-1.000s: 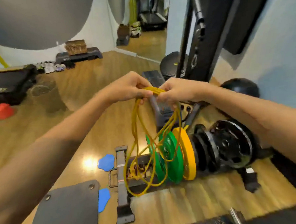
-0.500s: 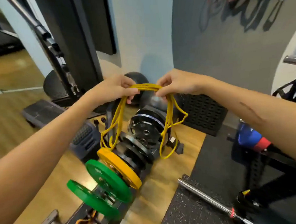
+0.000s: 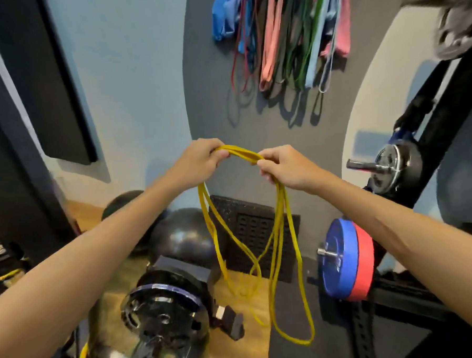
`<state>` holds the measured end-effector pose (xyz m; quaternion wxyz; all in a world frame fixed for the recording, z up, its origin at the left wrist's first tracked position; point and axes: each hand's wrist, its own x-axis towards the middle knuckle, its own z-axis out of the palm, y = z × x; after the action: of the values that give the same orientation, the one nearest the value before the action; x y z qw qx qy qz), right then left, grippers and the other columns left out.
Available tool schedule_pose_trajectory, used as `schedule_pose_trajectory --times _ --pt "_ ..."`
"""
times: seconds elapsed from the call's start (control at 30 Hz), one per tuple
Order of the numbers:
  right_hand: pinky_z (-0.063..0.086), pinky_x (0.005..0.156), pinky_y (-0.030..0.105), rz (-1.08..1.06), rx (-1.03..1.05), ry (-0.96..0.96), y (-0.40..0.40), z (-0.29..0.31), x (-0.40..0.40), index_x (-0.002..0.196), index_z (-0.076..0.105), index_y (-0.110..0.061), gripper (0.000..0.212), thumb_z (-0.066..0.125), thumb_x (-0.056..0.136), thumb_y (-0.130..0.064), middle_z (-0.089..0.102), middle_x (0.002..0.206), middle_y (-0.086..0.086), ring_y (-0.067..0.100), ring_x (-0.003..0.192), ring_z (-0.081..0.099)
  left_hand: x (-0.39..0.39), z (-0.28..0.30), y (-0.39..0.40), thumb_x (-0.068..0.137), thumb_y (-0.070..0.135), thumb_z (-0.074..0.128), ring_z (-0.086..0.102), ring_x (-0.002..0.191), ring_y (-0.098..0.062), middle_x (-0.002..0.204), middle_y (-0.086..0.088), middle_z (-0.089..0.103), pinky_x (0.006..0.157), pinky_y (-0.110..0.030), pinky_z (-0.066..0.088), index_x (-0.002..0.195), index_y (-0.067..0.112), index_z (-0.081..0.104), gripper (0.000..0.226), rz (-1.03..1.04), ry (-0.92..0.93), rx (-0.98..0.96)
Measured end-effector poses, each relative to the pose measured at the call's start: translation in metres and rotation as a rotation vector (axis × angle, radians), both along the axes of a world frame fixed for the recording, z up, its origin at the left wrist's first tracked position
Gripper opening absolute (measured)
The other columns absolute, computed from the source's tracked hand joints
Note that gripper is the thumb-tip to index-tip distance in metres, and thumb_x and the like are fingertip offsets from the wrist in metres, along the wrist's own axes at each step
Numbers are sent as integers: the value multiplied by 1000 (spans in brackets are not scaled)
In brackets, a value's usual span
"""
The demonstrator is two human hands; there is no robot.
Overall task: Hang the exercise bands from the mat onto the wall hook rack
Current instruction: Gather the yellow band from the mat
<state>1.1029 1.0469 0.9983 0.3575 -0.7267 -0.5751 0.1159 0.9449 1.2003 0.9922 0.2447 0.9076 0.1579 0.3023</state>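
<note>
Both hands hold a bunch of yellow exercise bands [image 3: 279,225] in front of me. My left hand [image 3: 201,160] grips the top of the bunch on one side, and my right hand [image 3: 283,166] pinches it a short way to the right. The loops hang down between my arms to just above the floor. High on the grey wall ahead, several coloured bands [image 3: 284,31] hang in a row; the hooks that carry them are out of frame.
A stack of black weight plates [image 3: 165,311] stands low on the left, with dark balls [image 3: 183,236] behind it. A barbell with blue and red plates [image 3: 345,260] and a black rack [image 3: 443,85] fill the right side. A dark machine column [image 3: 14,135] rises at left.
The view has swung right and up from the plate rack to the wall with hanging bands. Both hands kept their hold and moved slightly apart, so the yellow loops hang longer.
</note>
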Motion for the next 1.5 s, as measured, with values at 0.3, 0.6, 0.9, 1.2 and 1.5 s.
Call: schedule_pose_trajectory --times 0.3,0.6,0.9,1.2,1.5 --pt "37 53 27 33 82 310 112 86 119 107 61 -5 20 44 102 -12 51 68 4 13 53 41 172 102 129 97 14 51 59 78 -35 83 -18 66 67 -36 39 89 -1 61 20 -24 -274 300" --pt "53 66 29 5 133 426 222 176 257 121 58 5 29 46 102 -14 55 74 5 16 66 52 311 218 257 99 20 44 49 75 -23 77 -9 55 58 -31 29 83 5 58 26 105 -284 225" --pt "50 55 25 -74 418 373 326 210 389 113 56 2 23 38 104 -9 49 73 5 13 58 48 457 260 321 100 26 39 48 50 -21 61 -5 45 55 -38 48 70 14 44 33 -45 -394 -20" --pt "28 49 25 -4 398 369 390 236 543 100 61 -10 43 30 106 -38 35 63 -3 9 51 31 621 293 366 101 29 37 43 60 -19 65 2 44 59 -37 36 67 21 45 36 42 -577 103" --pt "23 44 23 -23 711 409 443 335 619 85 49 -15 31 29 106 -28 36 62 -2 9 44 27 712 375 390 102 25 37 47 68 -20 80 -10 57 57 -23 22 82 7 55 33 251 -986 225"
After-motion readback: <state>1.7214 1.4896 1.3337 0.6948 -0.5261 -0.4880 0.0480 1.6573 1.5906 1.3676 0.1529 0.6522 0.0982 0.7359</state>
